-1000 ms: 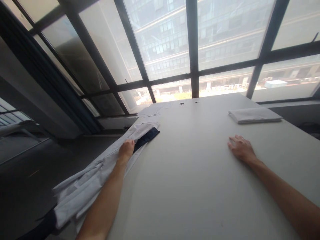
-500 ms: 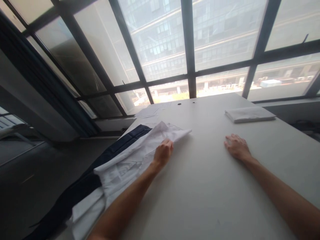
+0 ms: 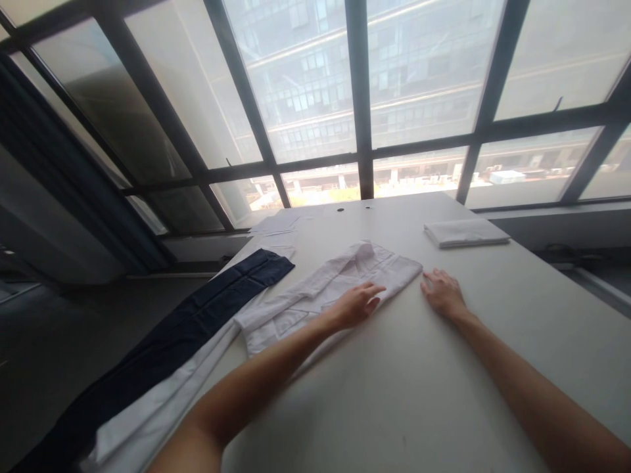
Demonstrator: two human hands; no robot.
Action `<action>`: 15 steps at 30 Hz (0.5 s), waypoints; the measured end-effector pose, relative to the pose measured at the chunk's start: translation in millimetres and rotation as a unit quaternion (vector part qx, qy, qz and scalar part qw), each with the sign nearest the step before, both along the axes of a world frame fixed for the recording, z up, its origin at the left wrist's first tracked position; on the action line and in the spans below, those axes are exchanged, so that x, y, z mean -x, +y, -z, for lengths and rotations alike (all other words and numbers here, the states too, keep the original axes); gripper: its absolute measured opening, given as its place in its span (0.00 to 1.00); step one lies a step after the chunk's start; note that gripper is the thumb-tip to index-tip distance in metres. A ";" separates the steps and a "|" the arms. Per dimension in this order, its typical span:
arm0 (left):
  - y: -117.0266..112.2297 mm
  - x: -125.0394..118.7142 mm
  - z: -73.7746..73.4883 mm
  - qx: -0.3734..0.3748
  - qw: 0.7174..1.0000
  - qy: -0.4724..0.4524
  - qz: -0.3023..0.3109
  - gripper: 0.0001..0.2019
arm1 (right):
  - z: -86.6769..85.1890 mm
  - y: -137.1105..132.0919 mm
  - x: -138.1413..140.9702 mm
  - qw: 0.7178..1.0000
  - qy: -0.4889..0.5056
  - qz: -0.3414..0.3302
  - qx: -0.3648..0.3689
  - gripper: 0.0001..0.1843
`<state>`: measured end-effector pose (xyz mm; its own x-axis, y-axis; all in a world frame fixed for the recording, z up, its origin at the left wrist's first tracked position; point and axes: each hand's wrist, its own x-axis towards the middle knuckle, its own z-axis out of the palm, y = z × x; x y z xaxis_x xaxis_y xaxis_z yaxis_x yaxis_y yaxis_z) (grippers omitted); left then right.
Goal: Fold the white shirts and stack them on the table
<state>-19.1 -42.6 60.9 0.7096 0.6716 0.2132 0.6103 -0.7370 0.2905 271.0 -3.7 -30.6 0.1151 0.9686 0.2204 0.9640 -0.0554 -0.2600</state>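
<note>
White garment [image 3: 362,266] on table [image 3: 374,394]. Left hand [image 3: 357,303] over it, forefinger and thumb apart; right hand [image 3: 444,293] beside its right tip, fingers slightly spread. Navy garment [image 3: 202,318] left of it, folded white cloth [image 3: 466,233] beyond.

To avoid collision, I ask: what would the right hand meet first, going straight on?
The right hand would likely meet the corner of the white garment first; whether they touch now is unclear.
</note>
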 end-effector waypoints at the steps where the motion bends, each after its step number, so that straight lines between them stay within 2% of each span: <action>1: 4.1 18.9 -6.4 -0.001 0.999 -0.011 0.039 0.18 | -0.8 -0.6 0.9 1.000 0.001 0.001 0.001 0.28; 3: 16.1 63.1 -15.8 -0.012 0.997 -0.020 0.067 0.18 | -2.5 -1.9 3.0 1.000 0.005 0.005 0.003 0.28; 5: 30.2 110.0 -17.5 -0.021 0.999 -0.009 0.049 0.19 | -4.1 -2.9 5.1 1.000 0.007 0.009 0.003 0.28; 7: 41.2 150.9 -10.2 -0.028 0.999 0.020 0.031 0.20 | -5.5 -3.1 6.7 1.000 0.007 0.012 0.005 0.28; 9: 45.5 178.4 3.8 -0.010 0.997 0.072 0.020 0.23 | -6.2 -2.8 7.7 1.000 0.006 0.016 0.010 0.28; 12: 41.6 189.5 26.4 0.000 0.992 0.128 -0.012 0.27 | -6.7 -2.1 8.3 1.000 0.006 0.022 0.018 0.28; 15: 37.2 175.9 40.1 -0.018 0.988 0.142 -0.054 0.26 | -7.1 -2.3 9.0 0.999 0.006 0.027 0.019 0.28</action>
